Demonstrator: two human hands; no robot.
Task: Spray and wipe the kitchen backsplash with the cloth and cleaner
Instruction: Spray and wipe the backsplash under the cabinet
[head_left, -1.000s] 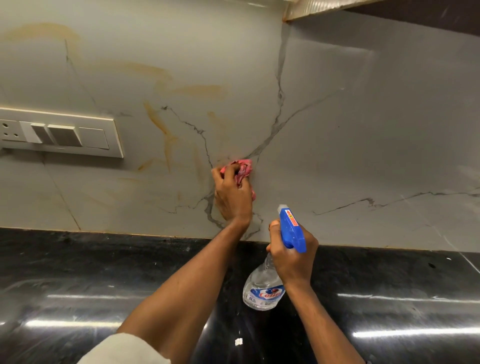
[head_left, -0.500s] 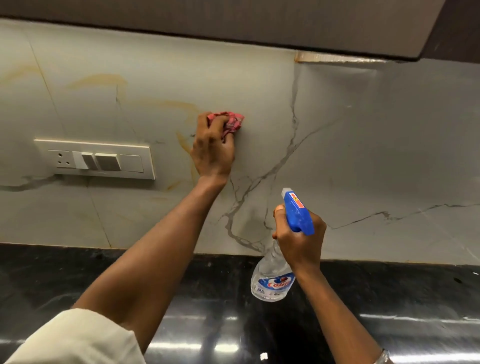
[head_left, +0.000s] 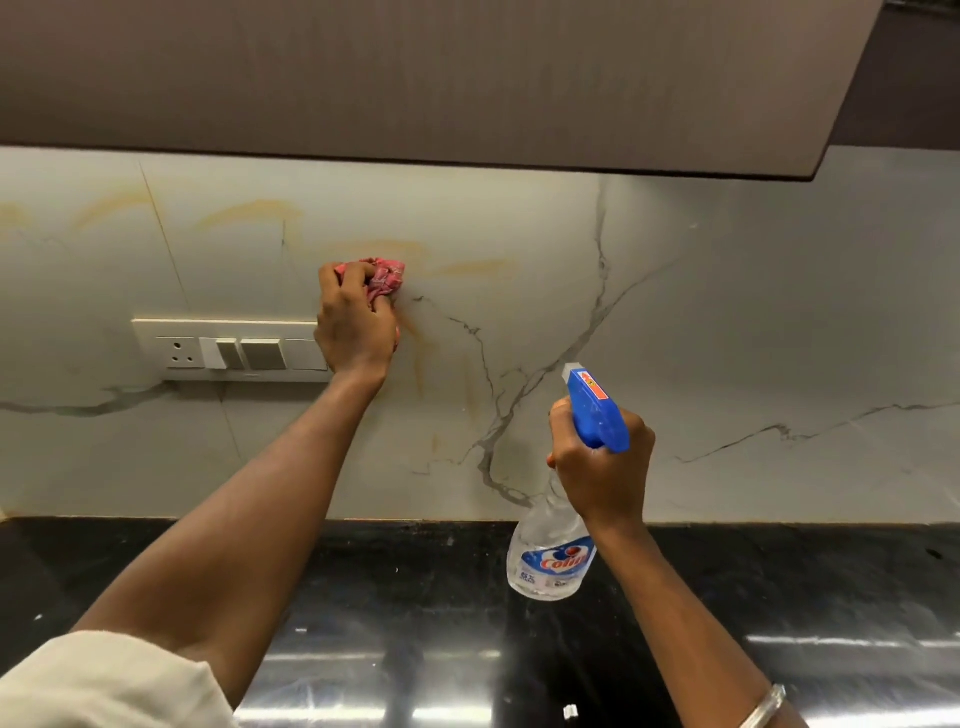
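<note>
Backsplash (head_left: 727, 312): pale veined stone panel running wall-wide between the dark upper cabinet (head_left: 415, 78) and the black glossy surface (head_left: 415, 597). Orange-brown streaks visible on it; one band arcs above and to the right of the cloth, others run down just right of the left hand and below it.

Left hand (head_left: 356, 322): fingers curled tight round a bunched pink cloth (head_left: 382, 275), cloth pressed against the stone. Streaks lie to its right and downward, so the next wipe probably goes that way.

Right hand (head_left: 602, 462): closed round the neck of the spray bottle (head_left: 550, 556), blue trigger head (head_left: 595, 410) pointing up and left at the panel. Bottle held clear of the surface, long axis tilted. Cannot tell whether the trigger is being squeezed.

Obstacle: switch plate (head_left: 228, 351) sits directly left of the left hand, its right end hidden behind the hand. Judgement: keep spray and wet cloth off it. Left hand is nearer the stained patch.
</note>
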